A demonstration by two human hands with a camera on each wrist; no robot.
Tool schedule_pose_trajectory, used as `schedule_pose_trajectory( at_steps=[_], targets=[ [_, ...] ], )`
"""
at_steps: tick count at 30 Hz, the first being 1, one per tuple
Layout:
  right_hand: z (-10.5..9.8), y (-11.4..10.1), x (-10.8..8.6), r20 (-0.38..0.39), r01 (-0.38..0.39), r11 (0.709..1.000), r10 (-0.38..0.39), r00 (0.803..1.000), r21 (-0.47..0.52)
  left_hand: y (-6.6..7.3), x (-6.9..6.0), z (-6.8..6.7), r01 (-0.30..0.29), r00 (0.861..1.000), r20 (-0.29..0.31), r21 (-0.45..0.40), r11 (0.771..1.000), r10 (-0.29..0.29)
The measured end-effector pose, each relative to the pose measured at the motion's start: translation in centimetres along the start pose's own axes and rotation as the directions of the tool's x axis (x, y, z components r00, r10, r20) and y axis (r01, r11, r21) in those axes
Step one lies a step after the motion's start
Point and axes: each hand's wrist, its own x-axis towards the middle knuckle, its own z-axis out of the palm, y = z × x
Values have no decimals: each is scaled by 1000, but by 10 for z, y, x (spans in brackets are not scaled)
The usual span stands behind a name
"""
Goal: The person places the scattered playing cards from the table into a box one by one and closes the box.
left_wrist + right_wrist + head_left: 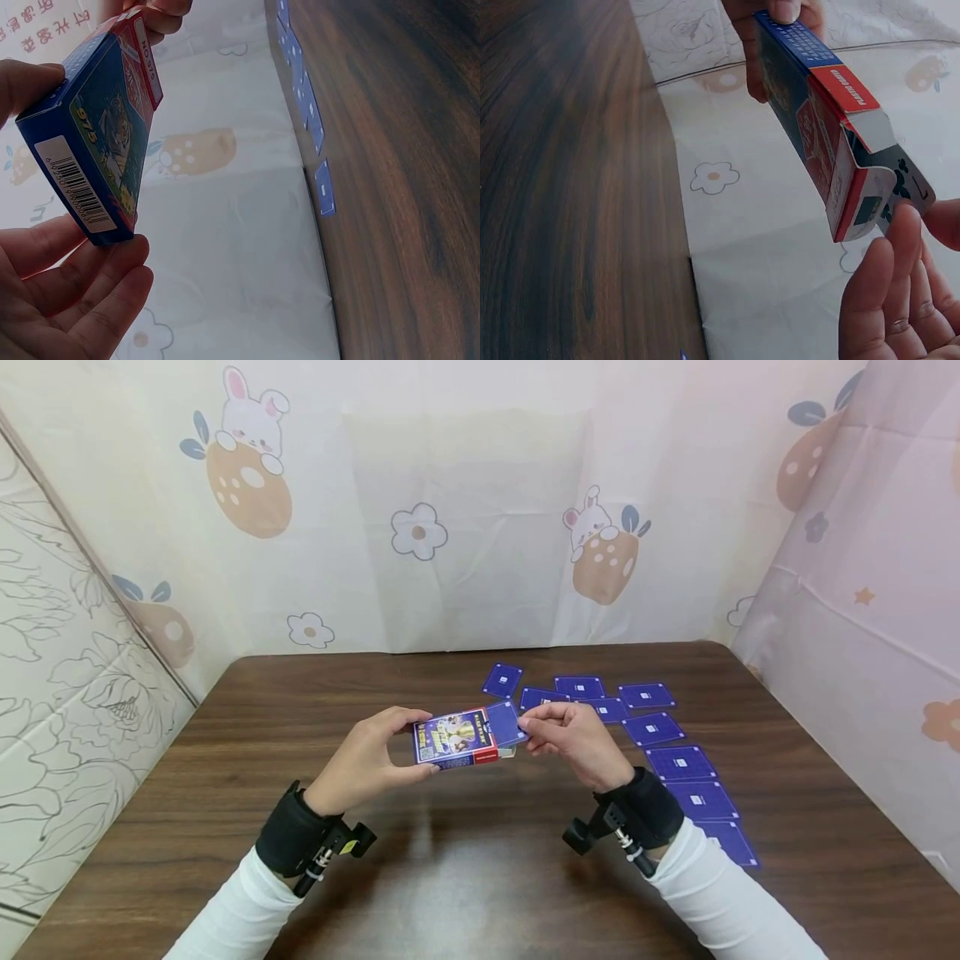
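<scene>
My left hand (366, 762) grips a blue and red playing-card box (453, 737) by its sides, thumb on the near side, above the middle of the table. A blue-backed playing card (503, 723) sticks partway out of the box's right end. My right hand (576, 742) pinches its outer corner between thumb and forefinger. From the right wrist, the box's end flaps (872, 129) are seen unfolded, and the card's face (909, 180) shows black club marks. The left wrist view shows a barcode (75, 182) on the box's other end. How many cards are inside is hidden.
Several blue-backed cards lie face down on the brown wooden table (300, 710), in a bent line from a back card (502, 680) to a near-right card (727, 842) partly behind my right forearm. Printed cloth (480, 568) hangs behind the table.
</scene>
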Motion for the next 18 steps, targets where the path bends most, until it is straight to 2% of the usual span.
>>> schedule_pose_trajectory(
  at_steps=[11,18],
  targets=[
    [11,1,-2,-31,3,985,-9,999,-172,1,0,4,-6,1000,15,4,1000,6],
    [18,4,-3,-21,62,960,-70,997,-273,2,1,8,-9,1000,22,11,1000,9]
  ],
)
